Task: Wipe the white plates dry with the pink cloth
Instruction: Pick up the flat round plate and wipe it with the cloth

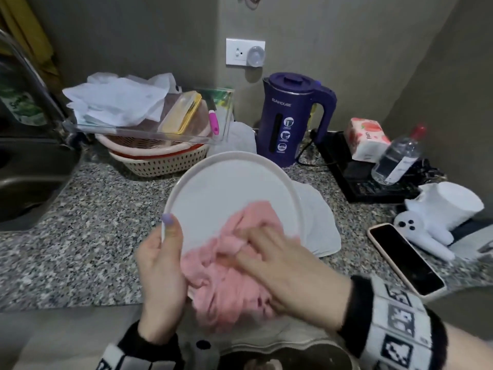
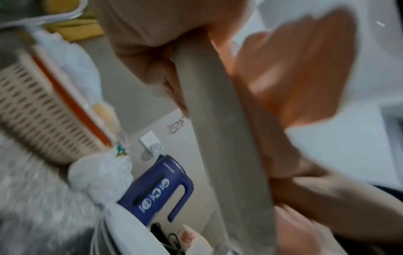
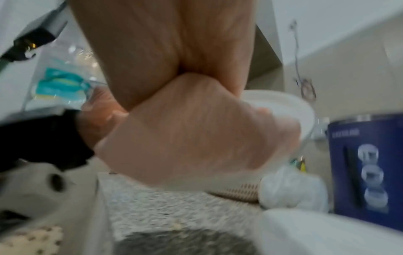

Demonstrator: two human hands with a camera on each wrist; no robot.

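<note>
I hold a white plate point(image 1: 226, 188) tilted up over the counter's front edge. My left hand point(image 1: 162, 252) grips its left rim, thumb on the face and fingers behind. A bunched pink cloth point(image 1: 226, 271) covers the plate's lower part, and my right hand point(image 1: 269, 252) clutches it and presses it onto the plate. A second white plate point(image 1: 320, 231) lies flat on the counter behind it. In the left wrist view the held plate's rim point(image 2: 218, 120) shows edge-on beside the pink cloth point(image 2: 294, 77). The right wrist view is blurred, with my right hand point(image 3: 185, 129) filling it.
A purple kettle point(image 1: 293, 116) stands behind the plates. Stacked baskets point(image 1: 160, 161) under a clear tray point(image 1: 149, 132) sit at the back left, beside the sink point(image 1: 26, 169). On the right lie a phone point(image 1: 405, 259), a white plush toy point(image 1: 440, 217), a bottle point(image 1: 397, 156) and a tissue pack point(image 1: 365, 141).
</note>
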